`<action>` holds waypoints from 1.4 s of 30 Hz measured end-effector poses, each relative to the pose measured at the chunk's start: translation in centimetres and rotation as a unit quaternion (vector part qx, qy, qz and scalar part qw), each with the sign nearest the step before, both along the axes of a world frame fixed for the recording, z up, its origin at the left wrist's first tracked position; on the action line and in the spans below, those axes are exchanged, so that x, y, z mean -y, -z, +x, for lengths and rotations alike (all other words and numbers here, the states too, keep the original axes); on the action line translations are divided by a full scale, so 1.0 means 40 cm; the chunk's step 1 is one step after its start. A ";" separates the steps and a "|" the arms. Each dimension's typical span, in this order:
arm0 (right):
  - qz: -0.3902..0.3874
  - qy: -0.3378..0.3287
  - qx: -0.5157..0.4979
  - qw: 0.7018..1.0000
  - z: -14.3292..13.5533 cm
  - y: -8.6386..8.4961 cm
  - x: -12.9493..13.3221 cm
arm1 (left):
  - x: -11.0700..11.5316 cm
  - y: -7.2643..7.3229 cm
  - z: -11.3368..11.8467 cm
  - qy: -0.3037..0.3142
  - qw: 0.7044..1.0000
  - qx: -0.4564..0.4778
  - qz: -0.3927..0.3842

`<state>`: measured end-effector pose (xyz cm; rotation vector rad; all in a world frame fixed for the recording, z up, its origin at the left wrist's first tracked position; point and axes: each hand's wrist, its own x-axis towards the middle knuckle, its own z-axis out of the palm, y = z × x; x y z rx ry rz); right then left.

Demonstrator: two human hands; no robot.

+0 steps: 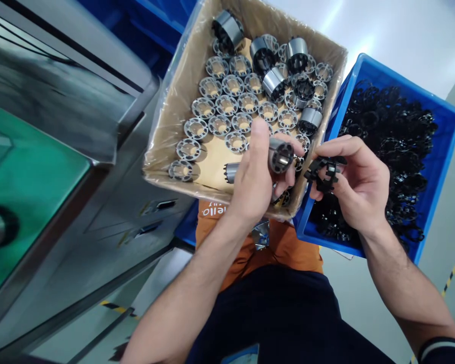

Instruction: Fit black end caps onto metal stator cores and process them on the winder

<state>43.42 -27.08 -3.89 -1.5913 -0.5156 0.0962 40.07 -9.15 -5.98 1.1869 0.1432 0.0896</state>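
Metal cylinder (279,155) partly behind left hand (253,178)

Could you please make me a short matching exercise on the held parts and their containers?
Things:
1. Held metal cylinder
2. Held black part
3. Cardboard box
4. Blue bin

Places and states:
A. Contains a heap of black pieces
B. In the left hand
C. Contains many silver cylinders
D. In the right hand

Pairs: 1-B, 2-D, 3-C, 4-A
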 end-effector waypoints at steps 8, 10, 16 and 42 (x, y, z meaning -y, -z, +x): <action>-0.018 -0.004 -0.018 1.000 0.006 -0.008 0.002 | 0.003 0.009 -0.040 0.050 0.998 0.027 -0.007; -0.018 -0.018 -0.034 0.999 0.011 -0.005 0.002 | 0.000 0.005 -0.045 0.062 0.998 0.016 0.006; 0.004 -0.040 -0.103 0.994 0.015 -0.007 -0.002 | -0.004 0.010 -0.048 0.094 0.994 0.040 0.026; -0.055 0.007 0.004 0.998 0.000 -0.033 0.008 | -0.011 -0.021 -0.051 0.129 0.991 -0.001 0.030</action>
